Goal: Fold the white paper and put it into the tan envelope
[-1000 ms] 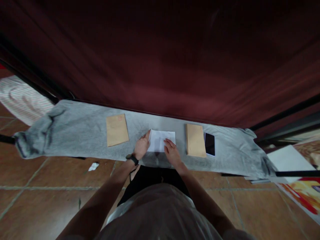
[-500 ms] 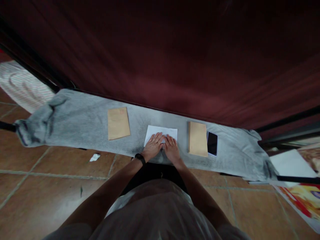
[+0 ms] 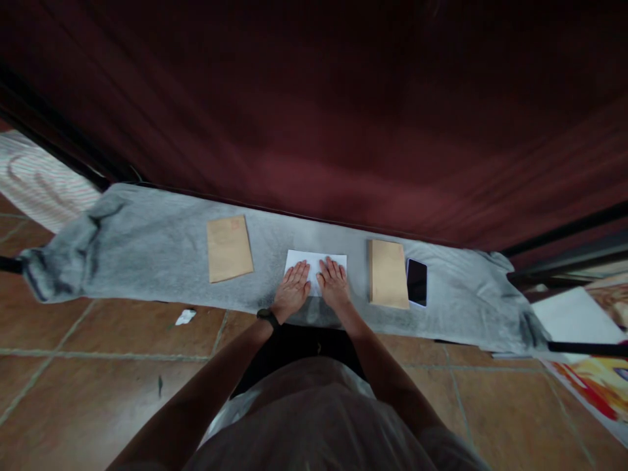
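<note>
A sheet of white paper (image 3: 314,260) lies on the grey cloth in front of me; whether it is folded I cannot tell. My left hand (image 3: 293,286), with a dark band on the wrist, rests flat on its left part, fingers stretched out. Flat on the right part is my right hand (image 3: 334,282), its fingers also extended. A strip of white paper shows between the two hands. To the left lies a brown envelope (image 3: 229,248) with a faint red mark near its top. On the right is a stack of brown envelopes (image 3: 389,273).
A phone (image 3: 417,282) with a dark screen lies against the stack's right side. Grey cloth (image 3: 157,248) covers the narrow surface, backed by a dark red panel (image 3: 314,170). A crumpled white scrap (image 3: 186,317) is on the tiled floor (image 3: 132,327).
My hands have moved apart from the middle of the paper, left hand to the left and right hand slightly right. More of the paper's middle shows. The view has shifted slightly.
</note>
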A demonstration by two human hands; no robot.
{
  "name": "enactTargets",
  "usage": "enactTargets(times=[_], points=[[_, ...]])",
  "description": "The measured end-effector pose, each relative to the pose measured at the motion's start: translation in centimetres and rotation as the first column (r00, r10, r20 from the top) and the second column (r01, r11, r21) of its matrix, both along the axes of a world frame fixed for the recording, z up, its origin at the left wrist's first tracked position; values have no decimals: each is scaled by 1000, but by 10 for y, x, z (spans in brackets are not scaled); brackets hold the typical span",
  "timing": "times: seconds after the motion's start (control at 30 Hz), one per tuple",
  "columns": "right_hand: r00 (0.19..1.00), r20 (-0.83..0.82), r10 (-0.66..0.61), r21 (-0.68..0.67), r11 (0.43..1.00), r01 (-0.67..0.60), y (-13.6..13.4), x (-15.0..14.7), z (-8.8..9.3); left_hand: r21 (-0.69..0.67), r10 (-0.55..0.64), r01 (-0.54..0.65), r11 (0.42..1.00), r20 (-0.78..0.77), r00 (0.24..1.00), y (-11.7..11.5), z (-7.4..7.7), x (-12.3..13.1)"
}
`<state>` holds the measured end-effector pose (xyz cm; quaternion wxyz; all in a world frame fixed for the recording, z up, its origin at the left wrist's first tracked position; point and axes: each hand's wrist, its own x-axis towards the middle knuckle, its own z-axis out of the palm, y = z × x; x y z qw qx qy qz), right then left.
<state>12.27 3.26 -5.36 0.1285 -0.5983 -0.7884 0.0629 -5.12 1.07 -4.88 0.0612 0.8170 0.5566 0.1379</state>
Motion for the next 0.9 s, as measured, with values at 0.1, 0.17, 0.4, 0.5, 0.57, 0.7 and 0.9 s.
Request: enactTargets(times=[0.1, 0.17, 0.4, 0.5, 0.57, 0.7, 0.9], points=[[998, 10, -60, 0, 998, 60, 2, 13, -1, 12, 33, -33, 999, 3, 999, 1, 3, -11], [996, 7, -84, 11, 996, 84, 2, 21, -2, 18, 61, -61, 998, 6, 998, 1, 4, -18], [990, 5, -141, 64, 988, 141, -3, 37, -6, 8, 132, -132, 991, -34, 991, 2, 6, -30], [988, 21, -154, 85, 985, 152, -4, 37, -8, 34, 171, -169, 985, -54, 984, 7, 9, -15], [987, 25, -157, 104, 983, 154, -4, 36, -9, 43, 140, -138, 989, -43, 989, 12, 11, 3], [988, 23, -155, 140, 979, 151, -5, 36, -9, 22, 13, -13, 1000, -25, 1000, 22, 8, 39], [987, 38, -154, 138, 979, 147, -5, 37, -9, 18, 53, -53, 998, -29, 998, 24, -3, 28]])
